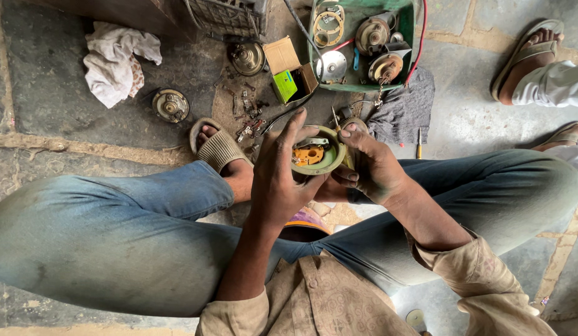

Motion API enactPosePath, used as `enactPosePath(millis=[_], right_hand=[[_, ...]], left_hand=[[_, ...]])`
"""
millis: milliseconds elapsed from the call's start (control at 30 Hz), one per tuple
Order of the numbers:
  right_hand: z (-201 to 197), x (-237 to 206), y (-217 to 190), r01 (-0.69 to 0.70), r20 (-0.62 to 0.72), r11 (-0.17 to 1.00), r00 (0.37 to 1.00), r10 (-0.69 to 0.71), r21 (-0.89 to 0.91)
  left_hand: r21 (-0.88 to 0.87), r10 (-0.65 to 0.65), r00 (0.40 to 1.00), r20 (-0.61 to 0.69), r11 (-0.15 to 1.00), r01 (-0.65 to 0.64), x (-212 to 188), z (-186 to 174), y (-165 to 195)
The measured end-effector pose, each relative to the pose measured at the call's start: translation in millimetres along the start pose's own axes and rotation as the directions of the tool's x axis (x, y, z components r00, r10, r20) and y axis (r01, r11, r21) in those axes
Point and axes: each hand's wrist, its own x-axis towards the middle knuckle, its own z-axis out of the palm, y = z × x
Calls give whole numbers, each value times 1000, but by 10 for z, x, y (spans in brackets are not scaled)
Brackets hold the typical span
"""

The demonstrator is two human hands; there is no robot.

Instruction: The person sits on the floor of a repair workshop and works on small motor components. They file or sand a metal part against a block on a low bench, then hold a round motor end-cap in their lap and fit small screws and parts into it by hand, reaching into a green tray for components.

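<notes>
Both hands hold a round green metal housing (331, 163) with an orange part (309, 154) inside it, above my crossed legs in blue jeans. My left hand (281, 174) cups the housing from the left, fingers raised over its rim. My right hand (371, 163) grips it from the right, thumb and fingers on its edge. Both hands are smeared with dark grease.
A green tray (408, 37) of round motor parts sits ahead, with a small open cardboard box (287, 68), a grey cloth (406, 109), a white rag (118, 59), loose round parts (171, 104) and small screws on the stone floor. Another person's sandalled feet (528, 53) are at right.
</notes>
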Motion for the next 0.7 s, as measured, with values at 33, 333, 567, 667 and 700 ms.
enactPosePath(millis=[33, 333, 567, 667, 700], right_hand=[[-5, 4, 8, -7, 23, 1000, 1000, 7, 10], [0, 18, 29, -25, 27, 998, 999, 24, 65], [20, 13, 18, -25, 5, 997, 1000, 24, 69], [-14, 18, 10, -57, -156, 998, 986, 54, -16], [-34, 22, 16, -40, -115, 999, 993, 39, -10]], left_hand=[[0, -7, 1000, -5, 1000, 7, 0, 2, 1], [-69, -67, 998, -13, 995, 65, 6, 26, 25], [0, -44, 999, -19, 999, 44, 96, -21, 85], [-233, -10, 986, -165, 972, -29, 109, 78, 83], [-356, -15, 972, -235, 932, -72, 92, 139, 73]])
